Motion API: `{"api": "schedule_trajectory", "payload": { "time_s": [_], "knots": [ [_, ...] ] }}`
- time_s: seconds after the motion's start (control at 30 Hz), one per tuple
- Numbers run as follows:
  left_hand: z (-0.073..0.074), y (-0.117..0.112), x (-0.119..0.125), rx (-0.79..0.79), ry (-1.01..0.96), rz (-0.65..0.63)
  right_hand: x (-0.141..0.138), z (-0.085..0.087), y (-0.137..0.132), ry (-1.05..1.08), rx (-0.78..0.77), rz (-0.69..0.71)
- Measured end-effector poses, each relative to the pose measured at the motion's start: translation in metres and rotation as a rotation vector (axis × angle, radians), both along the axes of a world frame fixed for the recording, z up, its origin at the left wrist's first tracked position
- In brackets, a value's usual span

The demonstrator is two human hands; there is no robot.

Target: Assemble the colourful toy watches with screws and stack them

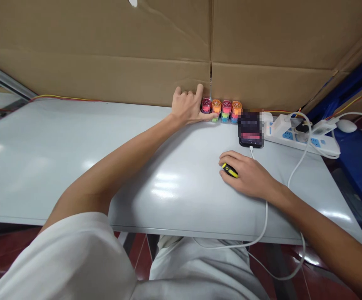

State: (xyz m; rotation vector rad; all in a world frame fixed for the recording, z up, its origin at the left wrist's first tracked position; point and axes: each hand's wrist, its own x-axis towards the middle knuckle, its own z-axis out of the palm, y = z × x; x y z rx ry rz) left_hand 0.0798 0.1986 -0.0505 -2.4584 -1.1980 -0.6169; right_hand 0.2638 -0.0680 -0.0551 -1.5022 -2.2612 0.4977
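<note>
My left hand (187,106) is at the back of the table, thumb and index finger spread, the other fingers partly bent. Its thumb lies across the front of a row of small, bright multicoloured plastic pieces (226,111), and the index finger points toward the cardboard beside the row's left end. The pieces stand side by side against the cardboard; their exact kind is unclear. On the table nearer to me, my right hand (246,175) is closed around a small black-and-yellow object (230,170). Fingers cover part of it, so its kind cannot be made out.
A phone (250,130) with a blurred screen lies right of the row, a white cable (265,221) running from it over the table's front edge. Further right is a white power strip (302,139) with plugs. A brown cardboard wall (121,79) borders the pale table (58,146).
</note>
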Motion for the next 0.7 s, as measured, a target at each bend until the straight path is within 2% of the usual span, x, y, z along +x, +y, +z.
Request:
{"api": "schedule_trajectory", "payload": {
  "time_s": [0.27,0.43,0.53,0.6,0.63,0.7],
  "knots": [
    [0.009,-0.012,-0.002,-0.068,0.083,0.075,0.0,0.001,-0.001,0.013,-0.002,-0.002],
    [0.018,-0.03,-0.021,-0.057,0.099,0.126,-0.002,0.001,-0.002,0.061,0.004,-0.034],
    [0.021,-0.051,-0.038,-0.07,0.103,0.157,-0.004,0.001,-0.002,0.097,0.014,-0.042],
    [0.019,-0.072,-0.048,-0.099,0.118,0.129,-0.004,0.0,-0.002,0.121,0.025,-0.039],
    [0.017,-0.084,-0.051,-0.111,0.115,0.095,-0.004,-0.001,-0.001,0.132,0.033,-0.035],
    [0.011,-0.111,-0.055,-0.136,0.106,-0.068,-0.004,-0.002,-0.001,0.15,0.051,-0.018]
  ]
}}
